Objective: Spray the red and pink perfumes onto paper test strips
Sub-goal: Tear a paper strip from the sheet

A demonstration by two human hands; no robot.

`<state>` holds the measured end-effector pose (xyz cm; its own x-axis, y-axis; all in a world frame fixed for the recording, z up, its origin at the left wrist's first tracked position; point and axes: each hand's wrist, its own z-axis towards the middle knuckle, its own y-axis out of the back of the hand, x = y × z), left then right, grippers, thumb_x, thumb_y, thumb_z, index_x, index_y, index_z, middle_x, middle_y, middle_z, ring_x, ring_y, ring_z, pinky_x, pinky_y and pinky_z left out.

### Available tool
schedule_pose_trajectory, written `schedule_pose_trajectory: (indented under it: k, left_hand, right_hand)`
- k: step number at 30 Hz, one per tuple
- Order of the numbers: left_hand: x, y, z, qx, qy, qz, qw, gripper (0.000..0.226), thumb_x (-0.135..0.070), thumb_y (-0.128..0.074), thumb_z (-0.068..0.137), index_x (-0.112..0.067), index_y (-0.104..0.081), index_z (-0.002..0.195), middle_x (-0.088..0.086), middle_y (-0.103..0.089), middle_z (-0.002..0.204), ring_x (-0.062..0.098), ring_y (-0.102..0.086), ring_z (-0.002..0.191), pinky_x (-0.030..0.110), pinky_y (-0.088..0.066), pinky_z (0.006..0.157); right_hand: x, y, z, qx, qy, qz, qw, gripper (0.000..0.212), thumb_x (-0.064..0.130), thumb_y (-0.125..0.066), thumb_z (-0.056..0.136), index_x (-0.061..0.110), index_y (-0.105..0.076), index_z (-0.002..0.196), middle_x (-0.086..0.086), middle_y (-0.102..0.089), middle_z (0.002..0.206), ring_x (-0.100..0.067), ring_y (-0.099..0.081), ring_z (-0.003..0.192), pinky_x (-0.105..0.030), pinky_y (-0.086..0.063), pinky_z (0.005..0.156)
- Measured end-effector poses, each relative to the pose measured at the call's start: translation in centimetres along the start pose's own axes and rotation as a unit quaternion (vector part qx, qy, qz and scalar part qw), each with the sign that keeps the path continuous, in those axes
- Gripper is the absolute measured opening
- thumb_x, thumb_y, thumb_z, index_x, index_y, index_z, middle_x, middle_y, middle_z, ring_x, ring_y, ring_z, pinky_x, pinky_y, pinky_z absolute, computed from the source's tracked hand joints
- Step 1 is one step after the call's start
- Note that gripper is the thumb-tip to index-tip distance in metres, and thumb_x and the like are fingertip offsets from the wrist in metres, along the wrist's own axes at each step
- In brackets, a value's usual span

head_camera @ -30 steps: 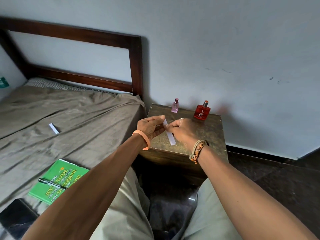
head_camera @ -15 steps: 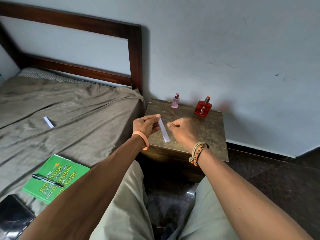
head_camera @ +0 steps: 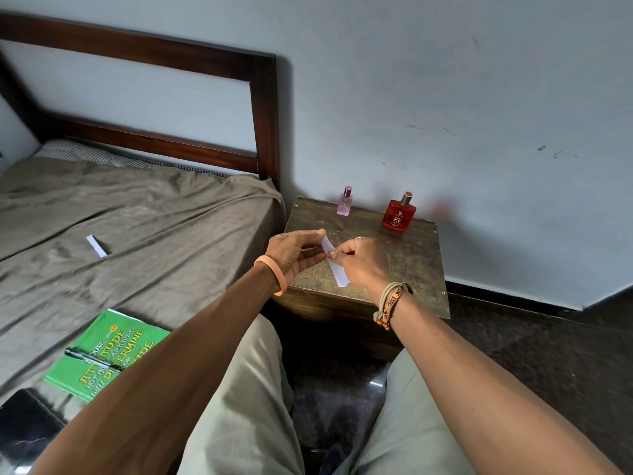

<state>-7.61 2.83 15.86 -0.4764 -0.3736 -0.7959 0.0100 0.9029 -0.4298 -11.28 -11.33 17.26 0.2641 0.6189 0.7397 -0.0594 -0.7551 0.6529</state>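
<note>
A white paper test strip (head_camera: 337, 269) hangs above the front of the brown bedside table (head_camera: 414, 265). My left hand (head_camera: 294, 253) pinches its top end, and my right hand (head_camera: 363, 265) pinches it just beside. At the back of the table stand a small pink perfume bottle (head_camera: 344, 201) and, to its right, a red perfume bottle (head_camera: 399, 213), both upright and capped. A second white strip (head_camera: 96, 245) lies on the bed sheet to the left.
The bed (head_camera: 144, 241) with a dark wooden headboard (head_camera: 263, 114) adjoins the table's left side. A green book (head_camera: 106, 358) with a black pen (head_camera: 92, 359) on it and a dark phone (head_camera: 27, 426) lie on the sheet near my left knee. The wall is right behind the bottles.
My right hand let go of the strip for a moment and now pinches it again near the top. The view shifted slightly.
</note>
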Motion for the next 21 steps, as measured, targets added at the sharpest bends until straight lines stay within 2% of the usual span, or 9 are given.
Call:
schedule_pose_trajectory:
  k: [4, 6, 8, 10, 12, 14, 17, 21]
  left_hand:
    - [0.20, -0.16, -0.04, -0.009, -0.014, 0.020, 1.000, 0.009, -0.004, -0.072, 0.080, 0.001, -0.070, 0.087, 0.016, -0.071, 0.082, 0.025, -0.069, 0.078, 0.031, -0.060, 0.074]
    - [0.39, -0.44, 0.07, -0.037, -0.038, 0.037, 0.998, 0.007, -0.005, -0.073, 0.079, 0.000, -0.070, 0.083, 0.015, -0.071, 0.080, 0.023, -0.068, 0.074, 0.030, -0.060, 0.070]
    - [0.48, -0.61, 0.23, -0.056, -0.051, 0.045, 0.996, 0.007, -0.007, -0.074, 0.079, -0.001, -0.069, 0.081, 0.015, -0.070, 0.082, 0.023, -0.067, 0.072, 0.029, -0.060, 0.069]
    - [0.45, -0.62, 0.41, -0.069, -0.060, 0.043, 0.995, 0.008, -0.008, -0.075, 0.079, -0.002, -0.070, 0.081, 0.015, -0.070, 0.084, 0.023, -0.068, 0.073, 0.030, -0.060, 0.068]
    - [0.33, -0.51, 0.54, -0.080, -0.066, 0.041, 0.994, 0.007, -0.009, -0.075, 0.079, -0.004, -0.070, 0.081, 0.015, -0.070, 0.084, 0.023, -0.068, 0.074, 0.029, -0.059, 0.067]
    - [0.28, -0.40, 0.52, -0.082, -0.064, 0.041, 0.994, 0.007, -0.009, -0.074, 0.080, -0.004, -0.070, 0.081, 0.014, -0.070, 0.084, 0.022, -0.067, 0.074, 0.028, -0.060, 0.066]
    - [0.47, -0.22, 0.43, -0.083, -0.061, 0.038, 0.994, 0.008, -0.009, -0.074, 0.079, -0.003, -0.070, 0.083, 0.013, -0.070, 0.084, 0.020, -0.067, 0.073, 0.029, -0.059, 0.068]
    - [0.81, 0.15, 0.40, -0.080, -0.056, 0.032, 0.995, 0.009, -0.010, -0.075, 0.079, -0.004, -0.070, 0.082, 0.012, -0.071, 0.081, 0.020, -0.068, 0.071, 0.030, -0.060, 0.070]
  right_hand:
    - [0.10, 0.74, -0.32, 0.009, 0.028, -0.046, 0.999, 0.016, 0.025, -0.069, 0.092, 0.012, -0.079, 0.094, -0.004, -0.074, 0.092, -0.023, -0.066, 0.083, -0.031, -0.048, 0.067]
    - [0.29, 0.87, -0.51, -0.010, 0.034, -0.053, 0.998, 0.014, 0.024, -0.070, 0.091, 0.014, -0.079, 0.088, -0.003, -0.075, 0.087, -0.023, -0.068, 0.081, -0.035, -0.053, 0.069]
    - [0.42, 0.85, -0.57, -0.037, 0.030, -0.031, 0.998, 0.011, 0.023, -0.075, 0.087, 0.015, -0.079, 0.093, -0.003, -0.076, 0.090, -0.023, -0.070, 0.084, -0.039, -0.057, 0.076]
    - [0.58, 0.92, -0.58, -0.045, 0.008, 0.016, 0.999, 0.032, 0.022, -0.081, 0.080, 0.013, -0.074, 0.110, -0.004, -0.075, 0.098, -0.021, -0.070, 0.091, -0.040, -0.057, 0.083]
    - [0.57, 1.06, -0.47, -0.018, -0.026, 0.067, 0.997, 0.043, 0.017, -0.085, 0.076, 0.013, -0.070, 0.116, -0.003, -0.074, 0.097, -0.016, -0.069, 0.088, -0.033, -0.057, 0.079]
    - [0.57, 1.12, -0.40, 0.005, -0.043, 0.084, 0.995, 0.039, 0.012, -0.084, 0.075, 0.013, -0.071, 0.112, -0.003, -0.074, 0.098, -0.012, -0.067, 0.085, -0.027, -0.056, 0.074]
    - [0.49, 0.79, -0.29, 0.007, -0.031, 0.075, 0.997, 0.033, 0.010, -0.080, 0.080, 0.011, -0.071, 0.112, -0.004, -0.074, 0.096, -0.015, -0.069, 0.087, -0.035, -0.058, 0.082]
    - [0.12, 0.29, 0.00, 0.008, -0.015, 0.050, 0.999, 0.029, 0.009, -0.073, 0.086, 0.013, -0.069, 0.114, -0.001, -0.071, 0.088, -0.016, -0.069, 0.084, -0.041, -0.059, 0.081]
